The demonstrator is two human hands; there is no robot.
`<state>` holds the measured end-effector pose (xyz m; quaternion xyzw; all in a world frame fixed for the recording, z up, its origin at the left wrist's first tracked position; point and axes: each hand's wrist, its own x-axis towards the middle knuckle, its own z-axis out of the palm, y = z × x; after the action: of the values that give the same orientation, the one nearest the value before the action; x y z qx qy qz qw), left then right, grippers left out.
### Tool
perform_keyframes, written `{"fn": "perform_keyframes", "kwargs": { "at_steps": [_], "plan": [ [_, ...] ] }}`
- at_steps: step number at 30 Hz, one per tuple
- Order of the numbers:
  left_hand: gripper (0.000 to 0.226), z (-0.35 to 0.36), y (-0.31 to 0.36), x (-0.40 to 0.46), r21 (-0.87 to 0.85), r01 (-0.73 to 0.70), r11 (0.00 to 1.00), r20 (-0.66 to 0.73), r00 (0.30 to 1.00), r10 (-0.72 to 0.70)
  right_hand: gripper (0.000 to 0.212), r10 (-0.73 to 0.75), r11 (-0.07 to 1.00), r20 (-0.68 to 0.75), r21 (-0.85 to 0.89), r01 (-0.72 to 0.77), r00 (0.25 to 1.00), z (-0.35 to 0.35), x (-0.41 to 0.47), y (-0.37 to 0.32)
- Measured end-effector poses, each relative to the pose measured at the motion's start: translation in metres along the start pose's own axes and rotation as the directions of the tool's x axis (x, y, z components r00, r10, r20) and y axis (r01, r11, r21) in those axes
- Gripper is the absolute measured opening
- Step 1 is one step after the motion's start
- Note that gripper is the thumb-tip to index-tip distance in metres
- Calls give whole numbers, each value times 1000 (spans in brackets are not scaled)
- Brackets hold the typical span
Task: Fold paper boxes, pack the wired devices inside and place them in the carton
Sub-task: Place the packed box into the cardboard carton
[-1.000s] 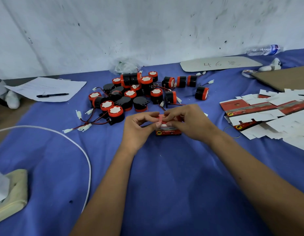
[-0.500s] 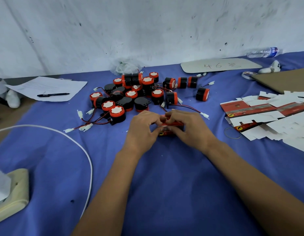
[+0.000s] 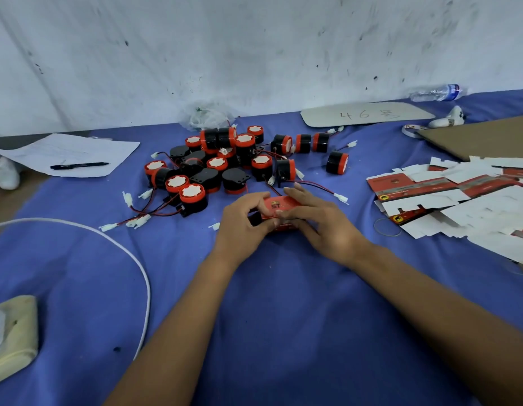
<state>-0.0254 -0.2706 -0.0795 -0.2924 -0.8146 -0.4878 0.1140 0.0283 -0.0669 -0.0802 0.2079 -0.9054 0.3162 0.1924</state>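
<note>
Both hands grip a red box (image 3: 279,210) on the cloth (image 3: 283,317): left hand (image 3: 244,227) pinching its left end, right hand (image 3: 319,222) curled over the top. Pressing the flap squarely should close it cleanly. Devices (image 3: 225,165) crowd just behind, wires trailing near; flat blanks (image 3: 448,200) lie right.

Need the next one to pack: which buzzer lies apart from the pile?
The buzzer on its side right of the pile, alone on the cloth.
</note>
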Motion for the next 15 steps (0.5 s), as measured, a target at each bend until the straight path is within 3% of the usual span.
{"fn": "perform_keyframes", "kwargs": {
  "at_steps": [3,6,10,15],
  "plan": [
    [21,-3,4,5,17,4,1000,31,1000,-5,33,86,995,91,35,-90,992,-11,2,-3],
    [23,-2,19,8,-23,-10,1000,62,998,11,25,92,995,135,-59,-84,987,-35,13,-19],
    [22,21,68,25,-230,-76,970,95,990,100,17,80,981,46,-182,-70,996,-106,5,-37],
    [26,112,194,67,-506,-159,848,173,944,280,20,142,892,-176,-403,-203,974,-256,-73,-52]
  ]
}}
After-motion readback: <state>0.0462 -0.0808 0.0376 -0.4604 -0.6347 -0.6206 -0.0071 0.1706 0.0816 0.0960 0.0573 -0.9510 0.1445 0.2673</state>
